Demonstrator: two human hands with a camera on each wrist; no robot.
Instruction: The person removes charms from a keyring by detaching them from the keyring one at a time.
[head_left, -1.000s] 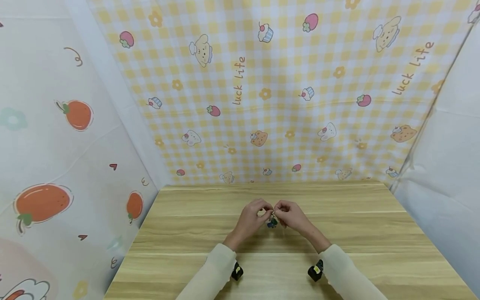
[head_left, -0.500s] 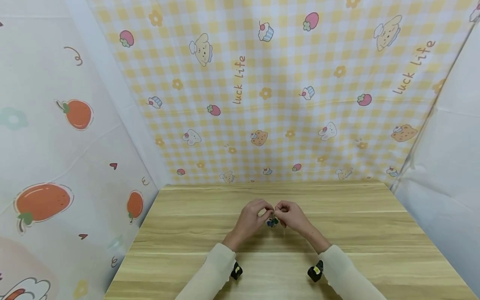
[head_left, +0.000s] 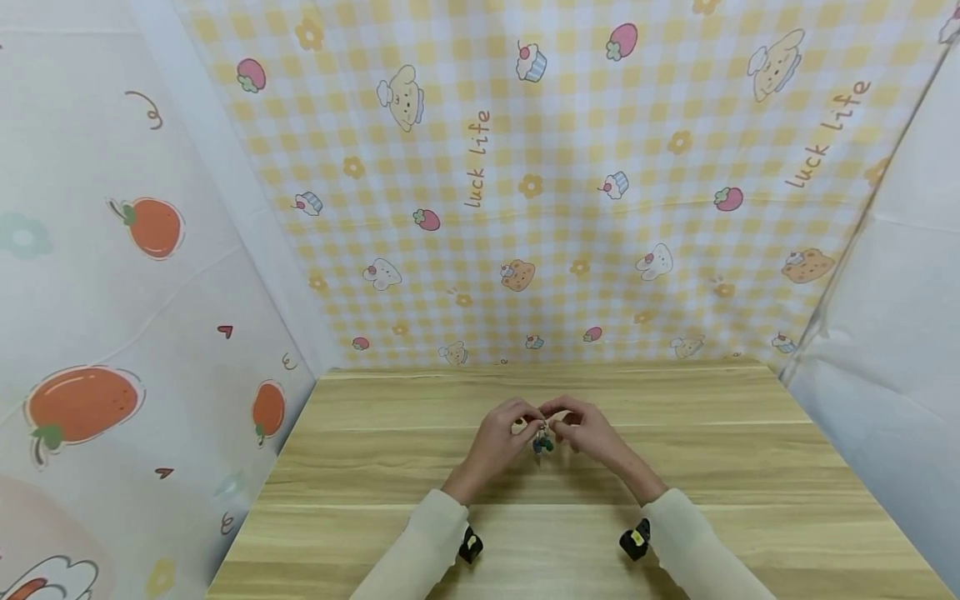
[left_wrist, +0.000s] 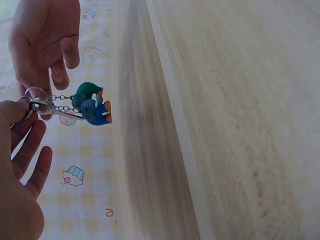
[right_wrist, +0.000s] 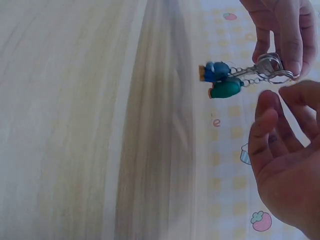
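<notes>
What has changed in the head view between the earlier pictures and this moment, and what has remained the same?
The right hand has loosened its pinch: its thumb and forefinger, earlier close together at the metal rings, are now spread apart; whether a fingertip touches the rings, I cannot tell. The left hand still pinches the rings, and the blue figure and green figure still hang below.

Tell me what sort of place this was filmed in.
Probably a makeshift recording booth: a wood-grain tabletop backed by a yellow-checked cartoon cloth, white printed sheeting along the left side, and black wrist cameras on the person.
</notes>
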